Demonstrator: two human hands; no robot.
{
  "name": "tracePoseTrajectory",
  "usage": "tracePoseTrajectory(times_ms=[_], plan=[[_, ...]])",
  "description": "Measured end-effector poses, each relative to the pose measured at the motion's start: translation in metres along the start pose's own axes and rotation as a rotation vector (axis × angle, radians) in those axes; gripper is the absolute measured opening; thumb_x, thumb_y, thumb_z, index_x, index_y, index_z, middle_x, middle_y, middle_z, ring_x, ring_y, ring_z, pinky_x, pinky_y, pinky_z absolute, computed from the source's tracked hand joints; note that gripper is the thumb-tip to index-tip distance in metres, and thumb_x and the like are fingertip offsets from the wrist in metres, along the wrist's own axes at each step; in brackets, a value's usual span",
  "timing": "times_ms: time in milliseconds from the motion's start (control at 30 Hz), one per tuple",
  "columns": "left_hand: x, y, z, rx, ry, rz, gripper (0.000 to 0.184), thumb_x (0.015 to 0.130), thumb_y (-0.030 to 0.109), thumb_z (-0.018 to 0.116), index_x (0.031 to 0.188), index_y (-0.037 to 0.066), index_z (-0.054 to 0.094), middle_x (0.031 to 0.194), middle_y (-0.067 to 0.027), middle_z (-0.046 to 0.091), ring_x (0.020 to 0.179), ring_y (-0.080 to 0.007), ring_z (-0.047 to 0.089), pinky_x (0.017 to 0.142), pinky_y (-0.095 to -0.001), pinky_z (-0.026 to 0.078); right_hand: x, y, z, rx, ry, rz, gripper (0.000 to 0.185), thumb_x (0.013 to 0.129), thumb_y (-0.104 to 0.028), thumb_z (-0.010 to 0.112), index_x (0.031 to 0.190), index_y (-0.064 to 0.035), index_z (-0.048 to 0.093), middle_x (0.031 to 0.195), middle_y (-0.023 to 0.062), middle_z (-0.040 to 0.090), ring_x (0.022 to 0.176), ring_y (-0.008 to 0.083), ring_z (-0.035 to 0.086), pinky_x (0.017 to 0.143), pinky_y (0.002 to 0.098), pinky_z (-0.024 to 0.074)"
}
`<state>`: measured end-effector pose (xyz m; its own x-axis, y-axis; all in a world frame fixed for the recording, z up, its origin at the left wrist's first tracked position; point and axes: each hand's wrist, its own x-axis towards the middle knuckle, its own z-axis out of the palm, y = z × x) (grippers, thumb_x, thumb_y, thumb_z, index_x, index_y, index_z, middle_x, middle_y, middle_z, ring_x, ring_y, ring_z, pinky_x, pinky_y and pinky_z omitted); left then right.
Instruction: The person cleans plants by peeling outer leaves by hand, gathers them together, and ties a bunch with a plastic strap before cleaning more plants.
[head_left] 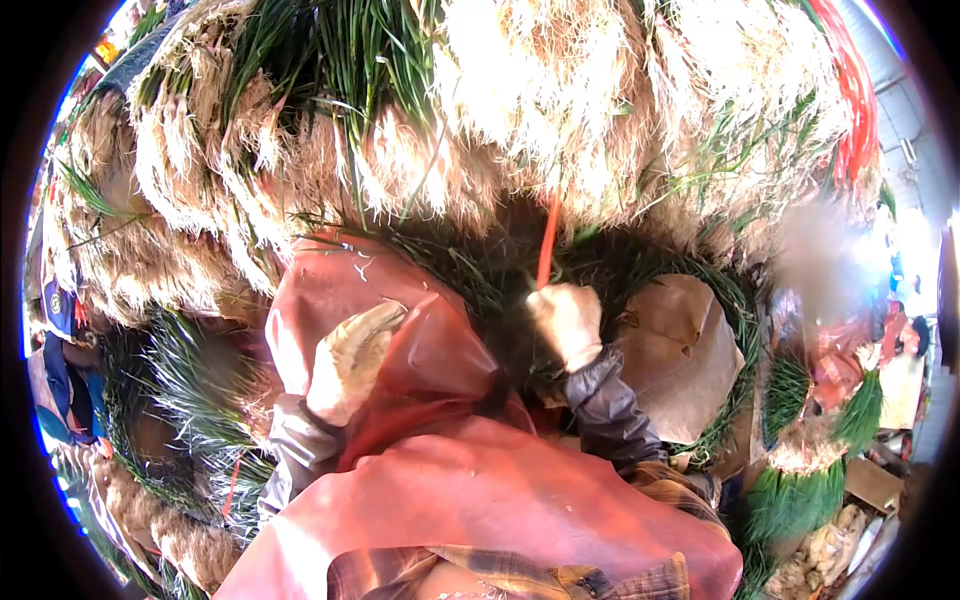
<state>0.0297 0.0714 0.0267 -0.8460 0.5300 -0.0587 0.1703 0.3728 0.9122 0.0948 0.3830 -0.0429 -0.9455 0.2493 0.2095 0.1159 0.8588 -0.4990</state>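
Observation:
My right hand (567,325) is closed round the lower end of a red plastic strip (549,243), which runs upward to the hanging roots. My left hand (355,358), in what looks like a pale glove, lies with fingers stretched out against the red plastic apron (470,485) over my lap. I see nothing held in it. Thick bunches of green-leaved plants with pale stringy roots (545,90) are piled just beyond both hands. Dark green leaves (470,265) fill the shaded gap between my hands and the pile.
A brown cardboard piece (680,350) lies beside my right forearm. More green leaves (205,370) spread at the left. A bundle with roots and green tops (800,490) stands at the right, near red plastic. Red strips (852,95) hang at the upper right.

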Motion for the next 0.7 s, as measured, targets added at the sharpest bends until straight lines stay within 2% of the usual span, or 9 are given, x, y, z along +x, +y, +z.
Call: tracePoseTrajectory(times_ms=[33,100,167,233,400,433,500,567,700], plan=[[0.008,0.007,0.006,0.0,0.003,0.003,0.034,0.093,0.006,0.055,0.127,-0.002,0.057,0.119,-0.0144,0.064,0.111,-0.0233,0.061,0.1,-0.0348,0.045,-0.006,-0.013,-0.006,0.082,-0.147,-0.085,0.024,0.08,-0.028,0.068,0.067,-0.0074,0.064,0.061,0.0137,0.059,0.058,0.0338,0.06,0.053,0.0431,0.0456],[0.027,0.022,0.015,0.456,0.127,0.52,0.045,0.077,0.002,0.065,0.121,0.01,0.064,0.122,-0.0135,0.063,0.113,-0.0338,0.06,0.094,-0.0412,0.05,-0.016,-0.047,-0.02,0.41,-0.309,-0.321,0.033,0.083,-0.029,0.065,0.06,-0.006,0.061,0.058,0.0156,0.056,0.053,0.0346,0.057,0.053,0.0448,0.0447],[0.034,0.028,0.025,0.648,-0.03,0.683,0.053,0.073,0.009,0.068,0.125,0.017,0.062,0.136,-0.0189,0.053,0.128,-0.0443,0.046,0.107,-0.0491,0.04,-0.031,-0.088,-0.037,0.686,-0.509,-0.416,0.021,0.08,-0.017,0.069,0.064,-0.006,0.062,0.065,0.0115,0.06,0.062,0.0306,0.059,0.06,0.0409,0.0456],[0.034,0.037,0.041,0.442,-0.145,0.811,0.051,0.069,0.013,0.07,0.118,0.024,0.067,0.145,-0.0161,0.046,0.136,-0.0466,0.034,0.107,-0.0517,0.037,-0.043,-0.107,-0.03,0.976,-0.743,-0.508,0.015,0.08,-0.016,0.071,0.07,-0.006,0.066,0.069,0.0094,0.062,0.066,0.0274,0.06,0.064,0.0389,0.0456],[0.038,-0.003,0.017,0.339,-0.335,0.607,0.024,0.078,0.012,0.061,0.1,0.017,0.069,0.135,-0.0057,0.058,0.142,-0.035,0.031,0.117,-0.0504,0.013,-0.011,-0.095,-0.087,0.876,-0.29,-0.891,0.008,0.077,-0.012,0.075,0.081,-0.0062,0.07,0.077,0.005,0.066,0.066,0.0208,0.059,0.064,0.0381,0.0451],[0.03,-0.006,0.008,0.309,-0.228,0.592,0.024,0.078,0.012,0.064,0.101,0.013,0.068,0.128,-0.0082,0.061,0.137,-0.0349,0.04,0.113,-0.0504,0.023,-0.026,-0.089,-0.101,1.366,-0.385,-0.256,0.006,0.073,-0.001,0.071,0.069,0.0011,0.068,0.073,0.013,0.063,0.065,0.0213,0.056,0.055,0.0382,0.0435],[0.017,-0.004,-0.018,0.251,-0.183,0.565,0.021,0.081,0.015,0.066,0.103,0.013,0.067,0.107,-0.0043,0.068,0.12,-0.0306,0.056,0.112,-0.0541,0.023,-0.036,-0.069,-0.119,1.769,-0.342,0.066,0.006,0.078,0.005,0.061,0.083,0.006,0.064,0.079,0.0164,0.051,0.064,0.0184,0.048,0.045,0.0248,0.0369],[0.013,-0.016,-0.029,0.217,-0.147,0.589,0.019,0.081,0.02,0.071,0.098,0.012,0.068,0.092,-0.004,0.067,0.092,-0.0304,0.063,0.109,-0.0513,0.029,-0.029,-0.039,-0.12,1.656,-0.303,-0.147,0.014,0.083,-0.004,0.06,0.094,0.0042,0.064,0.086,0.0176,0.055,0.065,0.0219,0.052,0.051,0.033,0.042],[0.006,-0.018,-0.037,0.159,-0.137,0.499,0.018,0.082,0.016,0.071,0.098,0.009,0.069,0.088,-0.0083,0.067,0.088,-0.0317,0.063,0.093,-0.043,0.046,-0.02,-0.037,-0.117,1.476,0.199,-0.191,0.014,0.086,-0.005,0.055,0.093,0.0021,0.064,0.086,0.0157,0.061,0.066,0.0219,0.057,0.061,0.0363,0.0488]])
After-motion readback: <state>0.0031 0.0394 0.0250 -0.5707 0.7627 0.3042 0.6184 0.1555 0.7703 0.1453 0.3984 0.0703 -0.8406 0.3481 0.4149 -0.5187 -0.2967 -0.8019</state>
